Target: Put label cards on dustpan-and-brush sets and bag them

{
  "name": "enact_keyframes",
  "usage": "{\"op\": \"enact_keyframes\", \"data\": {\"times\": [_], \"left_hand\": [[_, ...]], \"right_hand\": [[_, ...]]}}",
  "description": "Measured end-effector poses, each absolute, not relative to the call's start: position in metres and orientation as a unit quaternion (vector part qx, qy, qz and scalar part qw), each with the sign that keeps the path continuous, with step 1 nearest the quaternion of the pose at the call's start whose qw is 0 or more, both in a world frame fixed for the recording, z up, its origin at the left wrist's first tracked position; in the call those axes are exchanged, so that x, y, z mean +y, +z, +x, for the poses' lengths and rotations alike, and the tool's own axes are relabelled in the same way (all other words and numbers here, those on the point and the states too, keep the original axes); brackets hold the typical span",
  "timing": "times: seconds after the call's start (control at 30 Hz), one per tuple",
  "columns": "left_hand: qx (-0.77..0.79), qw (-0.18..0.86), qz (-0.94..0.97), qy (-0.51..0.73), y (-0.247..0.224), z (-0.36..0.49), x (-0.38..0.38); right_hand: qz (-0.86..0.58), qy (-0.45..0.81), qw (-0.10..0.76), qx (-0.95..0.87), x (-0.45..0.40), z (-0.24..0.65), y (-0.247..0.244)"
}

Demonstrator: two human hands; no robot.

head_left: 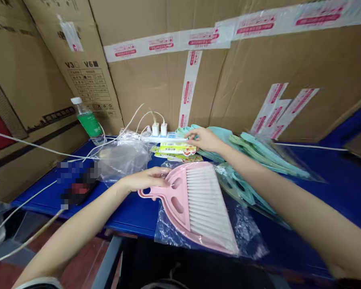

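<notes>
Left grip (144,179) pinches pink brush set (182,194), best held level; right grip (206,139), near yellow packets (176,148), cannot be determined.

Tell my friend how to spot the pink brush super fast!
Find the blue table below the big cardboard wall. At its near edge, the left hand holds a pink dustpan with the brush on it. It's pink with long white bristles, while the things to its right are green.
</notes>
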State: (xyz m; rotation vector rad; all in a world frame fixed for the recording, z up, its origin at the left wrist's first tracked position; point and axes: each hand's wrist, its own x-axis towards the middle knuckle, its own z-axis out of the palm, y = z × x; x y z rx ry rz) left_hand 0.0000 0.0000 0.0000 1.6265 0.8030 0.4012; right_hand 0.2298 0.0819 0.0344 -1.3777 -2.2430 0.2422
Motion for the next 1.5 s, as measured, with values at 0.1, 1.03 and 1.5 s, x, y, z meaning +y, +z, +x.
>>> {"op": "enact_keyframes", "data": {"times": [0.1, 1.03, 1.5], "left_hand": [[0.347, 0.595, 0.698, 0.197, 0.005, 0.001, -0.002], [0.412, 0.531, 0.674, 0.305, 0.014, -0.012, 0.001], [0.67, 0.027, 0.724, 0.165, 0.068, -0.073, 0.01]], "right_hand": [[-0.503, 0.039, 0.288, -0.814, 0.073, 0.242, 0.049], [-0.424, 0.548, 0.299, -0.656, -0.022, 0.269, 0.013], [-0.454, 0.502, 0.414, -0.609, -0.018, 0.284, 0.022]]}}
